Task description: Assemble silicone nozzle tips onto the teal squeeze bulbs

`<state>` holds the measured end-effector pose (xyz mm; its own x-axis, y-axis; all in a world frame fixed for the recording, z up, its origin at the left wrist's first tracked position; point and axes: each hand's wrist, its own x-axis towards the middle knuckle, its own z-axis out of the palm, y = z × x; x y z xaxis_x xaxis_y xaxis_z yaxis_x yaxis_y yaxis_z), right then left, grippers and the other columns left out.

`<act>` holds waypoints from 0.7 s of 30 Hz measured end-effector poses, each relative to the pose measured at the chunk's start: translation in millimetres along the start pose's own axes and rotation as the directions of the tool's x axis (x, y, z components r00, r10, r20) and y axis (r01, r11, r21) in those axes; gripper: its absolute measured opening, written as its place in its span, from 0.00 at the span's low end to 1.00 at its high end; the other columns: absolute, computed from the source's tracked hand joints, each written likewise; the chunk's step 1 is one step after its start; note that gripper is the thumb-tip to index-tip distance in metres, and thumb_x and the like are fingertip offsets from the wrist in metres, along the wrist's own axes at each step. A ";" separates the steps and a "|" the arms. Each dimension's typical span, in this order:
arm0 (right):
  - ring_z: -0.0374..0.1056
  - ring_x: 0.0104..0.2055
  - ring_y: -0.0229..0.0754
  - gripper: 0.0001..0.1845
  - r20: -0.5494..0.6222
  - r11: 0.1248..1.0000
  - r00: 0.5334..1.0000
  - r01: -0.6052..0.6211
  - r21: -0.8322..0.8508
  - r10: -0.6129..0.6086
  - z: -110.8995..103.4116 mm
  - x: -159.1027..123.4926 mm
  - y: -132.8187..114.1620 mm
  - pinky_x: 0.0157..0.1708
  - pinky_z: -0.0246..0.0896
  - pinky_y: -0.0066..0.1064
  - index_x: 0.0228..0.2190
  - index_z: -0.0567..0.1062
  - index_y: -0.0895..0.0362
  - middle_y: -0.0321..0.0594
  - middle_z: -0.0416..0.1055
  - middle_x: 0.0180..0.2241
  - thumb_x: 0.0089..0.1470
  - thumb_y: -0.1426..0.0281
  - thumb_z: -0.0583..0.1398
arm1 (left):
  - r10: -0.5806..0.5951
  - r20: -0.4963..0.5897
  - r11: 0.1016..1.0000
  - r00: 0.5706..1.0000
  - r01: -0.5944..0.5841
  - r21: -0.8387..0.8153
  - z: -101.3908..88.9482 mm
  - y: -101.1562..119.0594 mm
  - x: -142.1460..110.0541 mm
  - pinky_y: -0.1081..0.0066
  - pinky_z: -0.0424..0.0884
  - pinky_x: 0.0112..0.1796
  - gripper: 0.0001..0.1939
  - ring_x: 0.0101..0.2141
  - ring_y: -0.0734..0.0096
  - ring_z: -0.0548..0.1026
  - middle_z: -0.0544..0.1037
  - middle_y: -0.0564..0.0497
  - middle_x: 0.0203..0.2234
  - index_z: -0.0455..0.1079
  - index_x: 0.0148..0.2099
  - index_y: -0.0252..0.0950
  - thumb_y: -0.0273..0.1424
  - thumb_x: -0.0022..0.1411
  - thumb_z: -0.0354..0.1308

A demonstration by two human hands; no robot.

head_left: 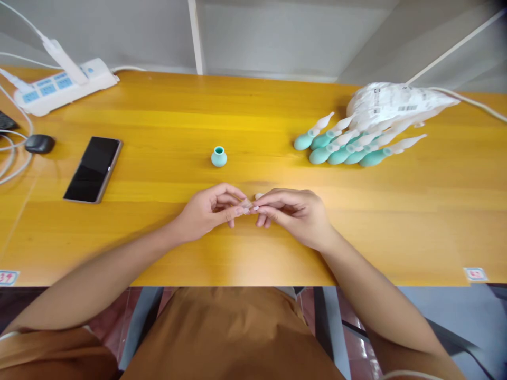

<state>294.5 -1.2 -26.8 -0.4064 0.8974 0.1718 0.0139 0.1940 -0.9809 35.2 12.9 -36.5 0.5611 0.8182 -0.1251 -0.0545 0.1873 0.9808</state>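
Above the table's front part, my left hand (212, 208) pinches a small translucent piece (246, 203) between thumb and fingers. My right hand (299, 214) meets it fingertip to fingertip, its thumb and index finger closed; what they hold is too small to make out. A pale rounded tip (259, 196) shows just behind the right fingertips. Beyond my hands a teal rubber bulb (219, 157) stands upright with its round neck opening facing up. At the back right, several bulb syringes (372, 157) lie close together, teal bulbs toward me and whitish pointed nozzles slanting away.
Behind the bulb syringes rests a filled clear plastic bag (396, 103) with a printed label. On the left are a black phone (94, 169), a dark mouse (40, 143) and a white power strip (67, 87) with cables. A grey partition (277, 37) borders the table's back.
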 end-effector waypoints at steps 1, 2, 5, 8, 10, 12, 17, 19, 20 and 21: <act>0.86 0.31 0.40 0.06 -0.004 1.000 1.000 -0.004 0.001 0.004 -0.2 -0.1 -0.5 0.32 0.85 0.30 0.45 0.89 0.53 0.40 0.88 0.39 0.68 0.67 0.72 | 0.000 0.000 1.000 1.000 0.001 -0.014 0.4 0.4 0.2 0.71 0.79 0.35 0.15 0.29 0.75 0.81 0.88 0.46 0.43 0.75 0.52 0.35 0.38 0.72 0.72; 0.86 0.31 0.40 0.05 -0.009 1.000 1.000 -0.008 -0.001 0.008 -0.5 -0.3 -1.0 0.32 0.85 0.30 0.44 0.89 0.53 0.40 0.88 0.39 0.68 0.67 0.73 | -0.001 -0.001 1.000 1.000 0.001 -0.025 0.9 1.1 0.3 0.71 0.79 0.35 0.15 0.29 0.74 0.81 0.88 0.46 0.43 0.75 0.51 0.35 0.37 0.72 0.73; 0.86 0.33 0.42 0.06 -0.013 1.000 1.000 -0.009 -0.021 0.008 -1.6 -0.8 -2.0 0.34 0.85 0.31 0.43 0.88 0.54 0.41 0.88 0.38 0.66 0.66 0.74 | 0.000 -0.010 1.000 1.000 0.000 -0.029 2.1 3.0 0.6 0.72 0.79 0.34 0.14 0.30 0.74 0.81 0.88 0.46 0.43 0.76 0.50 0.35 0.37 0.71 0.73; 0.86 0.36 0.41 0.05 0.001 0.997 0.999 0.046 -0.063 -0.046 -2.7 -0.6 -1.8 0.39 0.84 0.32 0.43 0.87 0.54 0.41 0.87 0.38 0.66 0.69 0.73 | 0.003 -0.017 1.000 1.000 -0.003 0.001 2.5 3.8 0.3 0.73 0.79 0.34 0.13 0.30 0.75 0.81 0.88 0.46 0.43 0.76 0.49 0.35 0.36 0.70 0.74; 0.84 0.37 0.40 0.04 0.003 0.991 0.996 0.089 -0.104 -0.089 -2.9 0.2 -1.4 0.40 0.82 0.32 0.43 0.87 0.54 0.40 0.86 0.38 0.65 0.71 0.73 | 0.000 -0.017 1.000 1.000 0.001 0.017 2.4 3.5 0.0 0.73 0.78 0.34 0.13 0.29 0.76 0.81 0.87 0.46 0.43 0.76 0.49 0.35 0.35 0.70 0.74; 0.82 0.36 0.39 0.04 -0.001 0.983 0.993 0.116 -0.142 -0.118 -2.7 1.3 -1.0 0.39 0.81 0.32 0.42 0.86 0.54 0.40 0.85 0.38 0.65 0.72 0.73 | -0.004 -0.018 1.000 1.000 0.004 0.023 2.3 3.4 -0.1 0.73 0.78 0.34 0.13 0.29 0.76 0.80 0.87 0.47 0.42 0.76 0.50 0.35 0.36 0.70 0.74; 0.79 0.34 0.39 0.03 0.014 0.971 0.986 0.165 -0.174 -0.165 -2.4 2.4 -1.6 0.36 0.78 0.32 0.42 0.85 0.54 0.40 0.83 0.37 0.66 0.72 0.72 | -0.013 -0.022 1.000 1.000 0.013 0.017 3.5 3.9 0.1 0.73 0.78 0.34 0.14 0.30 0.76 0.80 0.87 0.47 0.42 0.76 0.50 0.34 0.35 0.70 0.74; 0.78 0.33 0.38 0.03 0.034 0.962 0.982 0.189 -0.197 -0.186 -2.3 2.1 -2.0 0.36 0.78 0.32 0.43 0.86 0.54 0.40 0.83 0.37 0.67 0.72 0.71 | -0.011 -0.025 1.000 1.000 0.011 0.000 3.9 3.9 -0.2 0.72 0.79 0.34 0.14 0.30 0.75 0.80 0.87 0.47 0.43 0.76 0.50 0.35 0.35 0.70 0.74; 0.78 0.33 0.38 0.03 0.048 0.955 0.979 0.205 -0.216 -0.200 -2.2 1.9 -2.0 0.36 0.78 0.31 0.43 0.86 0.53 0.39 0.83 0.37 0.68 0.72 0.71 | -0.008 -0.025 1.000 1.000 0.008 -0.007 4.0 3.8 -0.4 0.72 0.79 0.34 0.14 0.30 0.75 0.81 0.87 0.47 0.43 0.75 0.50 0.35 0.35 0.70 0.74; 0.78 0.33 0.38 0.03 0.064 0.946 0.975 0.221 -0.236 -0.212 -2.0 1.7 -1.8 0.35 0.78 0.31 0.43 0.86 0.53 0.39 0.83 0.37 0.68 0.72 0.71 | -0.006 -0.024 1.000 1.000 0.006 -0.013 4.0 3.7 -0.6 0.72 0.79 0.34 0.14 0.31 0.75 0.81 0.87 0.47 0.43 0.75 0.50 0.35 0.35 0.70 0.73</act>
<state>295.6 0.8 -24.6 -0.4582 0.8084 0.3696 0.1389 0.4758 -0.8685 38.1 10.9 -32.2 0.5417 0.8298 -0.1343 -0.0617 0.1986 0.9781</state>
